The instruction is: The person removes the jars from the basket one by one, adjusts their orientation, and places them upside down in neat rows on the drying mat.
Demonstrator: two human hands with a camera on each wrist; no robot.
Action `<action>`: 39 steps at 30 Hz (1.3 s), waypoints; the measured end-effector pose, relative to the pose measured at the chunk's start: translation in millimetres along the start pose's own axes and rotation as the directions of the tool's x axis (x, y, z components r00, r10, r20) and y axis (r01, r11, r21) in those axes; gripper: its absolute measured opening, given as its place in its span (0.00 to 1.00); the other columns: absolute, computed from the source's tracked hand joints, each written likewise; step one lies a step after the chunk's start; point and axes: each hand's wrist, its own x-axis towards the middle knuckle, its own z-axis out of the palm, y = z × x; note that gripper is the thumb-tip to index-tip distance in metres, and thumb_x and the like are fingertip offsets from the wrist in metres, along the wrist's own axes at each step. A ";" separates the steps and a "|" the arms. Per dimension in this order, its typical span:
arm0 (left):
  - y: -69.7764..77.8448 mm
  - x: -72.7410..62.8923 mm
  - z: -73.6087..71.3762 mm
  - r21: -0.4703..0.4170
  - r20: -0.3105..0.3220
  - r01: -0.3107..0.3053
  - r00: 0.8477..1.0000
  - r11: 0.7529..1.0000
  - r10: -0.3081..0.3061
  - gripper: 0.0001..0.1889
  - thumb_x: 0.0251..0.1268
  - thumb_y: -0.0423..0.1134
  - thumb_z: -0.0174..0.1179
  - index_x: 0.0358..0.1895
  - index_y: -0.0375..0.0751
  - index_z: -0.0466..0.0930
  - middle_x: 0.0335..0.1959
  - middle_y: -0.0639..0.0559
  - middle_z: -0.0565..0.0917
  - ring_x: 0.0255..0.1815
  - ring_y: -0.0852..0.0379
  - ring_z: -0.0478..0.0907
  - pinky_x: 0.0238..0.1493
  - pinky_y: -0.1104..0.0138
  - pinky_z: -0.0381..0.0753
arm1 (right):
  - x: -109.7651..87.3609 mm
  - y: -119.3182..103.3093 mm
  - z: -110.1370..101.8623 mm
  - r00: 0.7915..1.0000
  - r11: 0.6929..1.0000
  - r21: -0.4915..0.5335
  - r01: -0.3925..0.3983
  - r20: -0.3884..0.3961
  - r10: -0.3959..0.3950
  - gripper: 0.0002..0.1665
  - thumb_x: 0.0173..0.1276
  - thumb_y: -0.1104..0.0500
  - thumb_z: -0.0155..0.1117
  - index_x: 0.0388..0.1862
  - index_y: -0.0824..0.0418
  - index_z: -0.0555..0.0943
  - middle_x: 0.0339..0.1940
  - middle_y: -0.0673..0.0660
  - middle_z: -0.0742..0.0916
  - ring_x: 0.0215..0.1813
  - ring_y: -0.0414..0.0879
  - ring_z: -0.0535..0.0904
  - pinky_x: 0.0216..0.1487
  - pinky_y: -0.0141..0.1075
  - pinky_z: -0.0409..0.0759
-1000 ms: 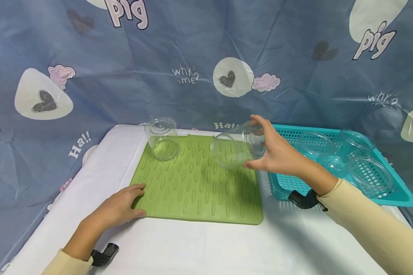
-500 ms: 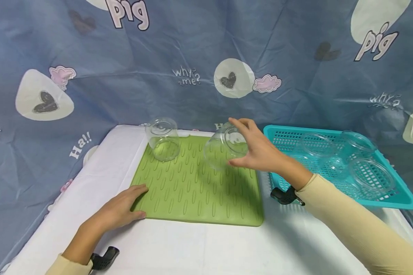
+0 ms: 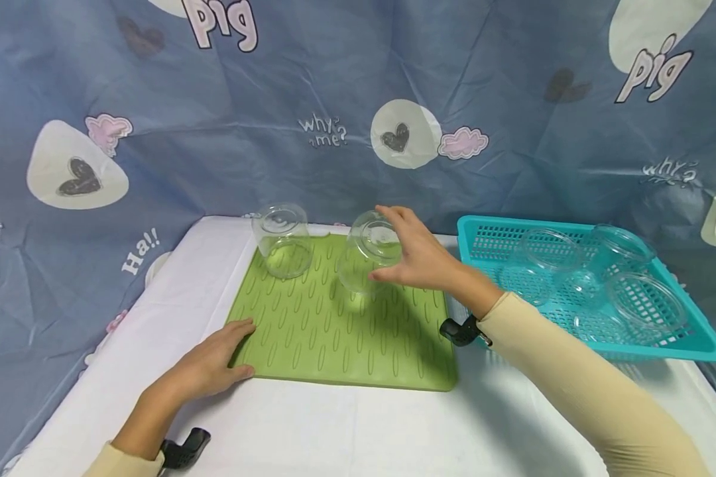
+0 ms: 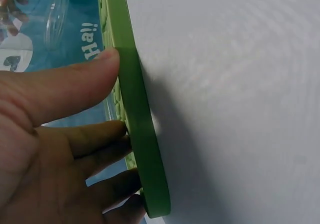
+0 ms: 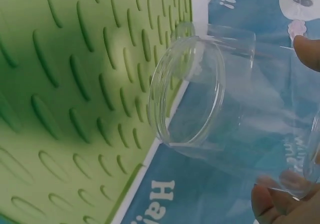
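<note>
- Grip the tilted clear cup [image 3: 351, 268] near its upper end, pinched between thumb and fingers of the right hand [image 3: 416, 255].
- Level the rim gently over the green ribbed mat [image 3: 346, 364], apart from the standing clear cup [image 3: 285, 244].
- Rest the left hand [image 3: 211, 363] at the mat's corner, thumb spread from fingers.
- Compared with one second ago: tilted cup farther left, less sideways.
</note>
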 end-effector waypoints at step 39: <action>0.3 -1.9 0.0 0.019 -0.013 -0.024 1.000 1.000 0.024 0.37 0.58 0.43 0.69 0.68 0.28 0.69 0.74 0.33 0.66 0.72 0.29 0.63 0.70 0.37 0.65 | 48.6 5.3 39.3 0.980 0.978 0.069 -0.197 0.046 0.194 0.67 0.50 0.43 0.80 0.81 0.52 0.51 0.82 0.58 0.59 0.81 0.57 0.58 0.77 0.57 0.65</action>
